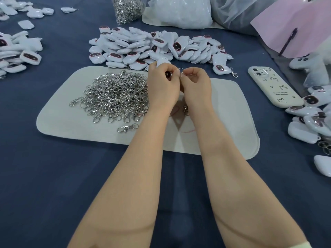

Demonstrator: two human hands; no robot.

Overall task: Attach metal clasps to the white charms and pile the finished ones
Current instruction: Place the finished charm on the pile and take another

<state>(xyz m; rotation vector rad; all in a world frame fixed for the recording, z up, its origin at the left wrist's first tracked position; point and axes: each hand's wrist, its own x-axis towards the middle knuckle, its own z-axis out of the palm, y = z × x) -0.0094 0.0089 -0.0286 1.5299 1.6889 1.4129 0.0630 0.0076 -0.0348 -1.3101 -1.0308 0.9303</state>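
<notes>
Holding one white charm (162, 62) in my left hand (162, 85), fingers curled round it, over the far edge of the grey mat (223, 111). My right hand (195, 83) is pinching a small metal clasp (181, 71) between thumb and forefinger, right against the charm's top. I cannot tell whether the ring is through the loop. Both hands are touching at the fingertips.

The heap of loose clasps (116, 93) is lying on the mat's left half, just beside my left hand. One stray clasp (127, 127) is sitting apart at the heap's near edge. The big pile of charms (152, 47) is lying on the blue table (53, 176) just beyond the mat, behind my hands. One finished charm (221, 69) with a clasp on it is lying at that pile's right end, off the mat. More charms are lying at the far left (18, 51) and along the right edge (308, 119).

A cream phone (272, 86) is lying face down, right of the mat. A clear bag of clasps (128, 8) is standing at the back.
</notes>
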